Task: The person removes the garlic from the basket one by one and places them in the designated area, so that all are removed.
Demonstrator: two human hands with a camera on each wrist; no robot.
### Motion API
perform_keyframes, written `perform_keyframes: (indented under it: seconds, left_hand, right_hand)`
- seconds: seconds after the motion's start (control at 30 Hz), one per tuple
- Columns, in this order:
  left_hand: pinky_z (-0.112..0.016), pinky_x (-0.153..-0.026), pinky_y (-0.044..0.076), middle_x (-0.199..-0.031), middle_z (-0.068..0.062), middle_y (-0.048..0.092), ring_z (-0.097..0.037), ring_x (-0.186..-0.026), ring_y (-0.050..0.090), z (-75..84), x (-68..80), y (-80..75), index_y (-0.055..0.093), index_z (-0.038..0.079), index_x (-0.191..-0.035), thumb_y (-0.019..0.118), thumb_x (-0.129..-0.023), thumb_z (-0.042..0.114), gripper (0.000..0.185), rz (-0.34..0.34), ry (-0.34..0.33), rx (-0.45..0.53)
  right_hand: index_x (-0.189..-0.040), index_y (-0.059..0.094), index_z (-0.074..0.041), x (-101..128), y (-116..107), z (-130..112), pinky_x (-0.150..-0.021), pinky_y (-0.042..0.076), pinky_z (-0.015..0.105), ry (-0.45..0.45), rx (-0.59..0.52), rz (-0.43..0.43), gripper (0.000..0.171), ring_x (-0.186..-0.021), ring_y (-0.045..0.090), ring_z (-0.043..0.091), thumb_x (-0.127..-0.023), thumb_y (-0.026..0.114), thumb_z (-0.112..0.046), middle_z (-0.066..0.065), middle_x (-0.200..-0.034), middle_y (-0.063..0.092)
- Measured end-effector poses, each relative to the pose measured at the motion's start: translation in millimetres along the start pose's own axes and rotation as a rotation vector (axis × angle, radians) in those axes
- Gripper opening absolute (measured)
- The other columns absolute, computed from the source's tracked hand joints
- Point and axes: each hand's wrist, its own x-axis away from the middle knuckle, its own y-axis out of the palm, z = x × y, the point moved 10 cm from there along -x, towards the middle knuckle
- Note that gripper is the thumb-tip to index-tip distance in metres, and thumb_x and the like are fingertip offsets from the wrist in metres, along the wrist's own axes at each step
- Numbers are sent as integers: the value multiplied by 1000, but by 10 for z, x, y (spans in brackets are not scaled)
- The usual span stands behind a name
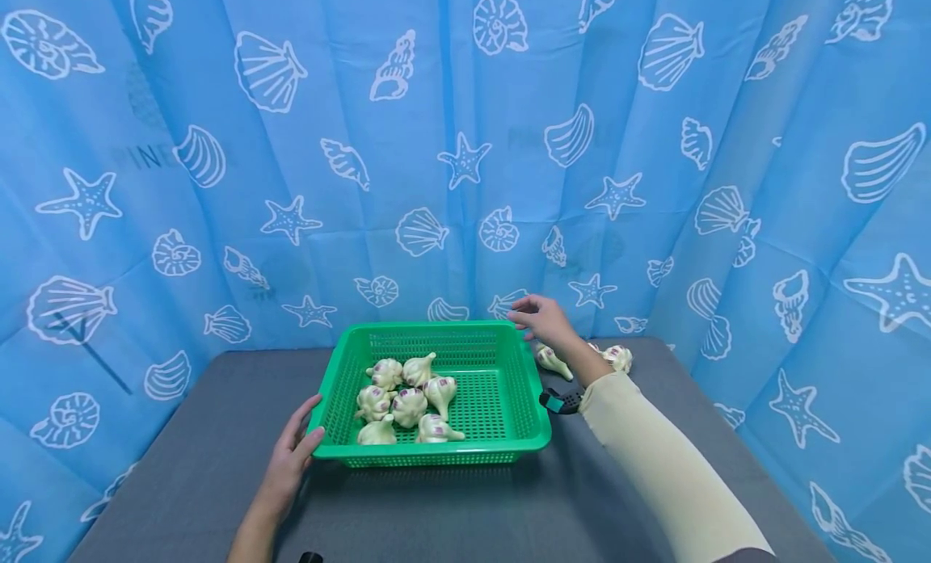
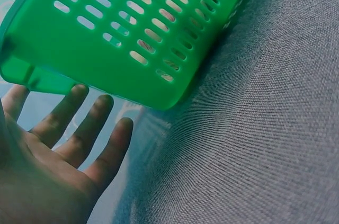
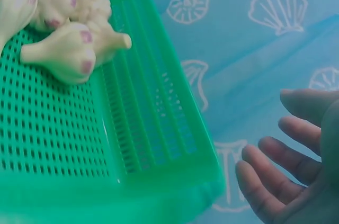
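Fingers are spread, with nothing gripped, on the right hand [image 1: 547, 324] and on the left hand [image 1: 286, 458], at the green plastic basket [image 1: 451, 449]. Inside, lower centre, 7 garlic bulbs [image 1: 409, 407] are held. Filling seems in hand; outer garlic [image 1: 554, 362], right of centre, should be pinched next.

just a dark grey table [image 1: 436, 514] with a woven-looking top, green plastic basket [image 1: 436, 450] sitting mid-table, few loose garlic bulbs [image 1: 556, 362] off to its right
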Motion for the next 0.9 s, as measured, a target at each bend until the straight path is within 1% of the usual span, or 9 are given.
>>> perform_keyframes:
  seconds: [0.13, 0.17, 0.3, 0.4, 0.5, 0.57, 0.63, 0.77, 0.9]
  left_hand:
    - [-42, -87, 44, -156, -24, 17, 1, -115, 46, 3, 2, 4, 21, 16, -155, 43, -106, 27, 55, 1, 7, -4]
    - [-39, -86, 45, -155, -24, 18, 6, -110, 46, 6, 3, 4, 21, 15, -155, 43, -106, 26, 55, 0, 11, 0]
    - [-32, -82, 47, -154, -25, 21, 5, -108, 49, 13, 4, 2, 21, 15, -155, 43, -106, 25, 55, -1, 13, 16]
    - [-32, -82, 48, -154, -25, 22, 3, -108, 50, 14, 3, -2, 21, 15, -155, 43, -106, 24, 55, -1, 15, 20]
    - [-35, -84, 46, -154, -24, 21, 4, -110, 49, 5, 3, -12, 21, 16, -155, 43, -106, 25, 54, 1, 14, 11]
    - [-37, -85, 45, -154, -24, 22, 5, -110, 48, 0, -3, -12, 22, 16, -155, 43, -106, 25, 54, -1, 13, 8]
    - [-35, -85, 45, -154, -24, 23, 5, -111, 48, -1, -8, -12, 22, 16, -155, 43, -106, 25, 54, -1, 13, 7]
    - [-29, -83, 47, -153, -25, 25, 5, -110, 49, -4, -12, -17, 22, 15, -155, 44, -105, 25, 55, 3, 7, 16]
    - [-28, -82, 47, -153, -25, 25, 5, -110, 49, -11, -13, -26, 22, 15, -154, 45, -105, 24, 55, 9, 9, 22]
  right_hand:
    - [-125, 58, 1, -41, 190, 12, -83, 50, 49, 25, -31, -47, 34, -109, 57, 41, -97, 62, -19, 20, -122, 59]
    - [-125, 58, 1, -51, 232, 18, -84, 50, 50, 29, -35, -57, 34, -110, 57, 41, -97, 61, -18, 21, -123, 59]
    - [-126, 58, 0, -76, 422, 39, -85, 49, 51, 46, -30, -125, 35, -107, 59, 37, -97, 62, -19, 20, -124, 59]
    - [-127, 58, -1, -104, 575, 69, -82, 50, 49, 51, -29, -199, 36, -101, 61, 31, -97, 63, -19, 18, -123, 59]
    - [-128, 58, -2, -106, 734, 113, -78, 52, 46, 70, -52, -280, 37, -98, 61, 30, -96, 63, -20, 19, -124, 58]
    - [-129, 57, -2, -86, 830, 145, -77, 53, 43, 85, -59, -331, 38, -100, 61, 31, -97, 63, -21, 18, -125, 57]
    - [-131, 56, -3, -58, 925, 175, -78, 52, 44, 100, -67, -386, 40, -105, 59, 35, -96, 63, -21, 18, -126, 56]
    - [-134, 54, -4, -1, 1099, 204, -85, 49, 51, 136, -81, -486, 43, -117, 52, 44, -96, 64, -23, 17, -128, 54]
    - [-138, 51, -4, 32, 1251, 226, -92, 43, 57, 175, -91, -558, 48, -123, 46, 46, -95, 65, -22, 16, -131, 53]
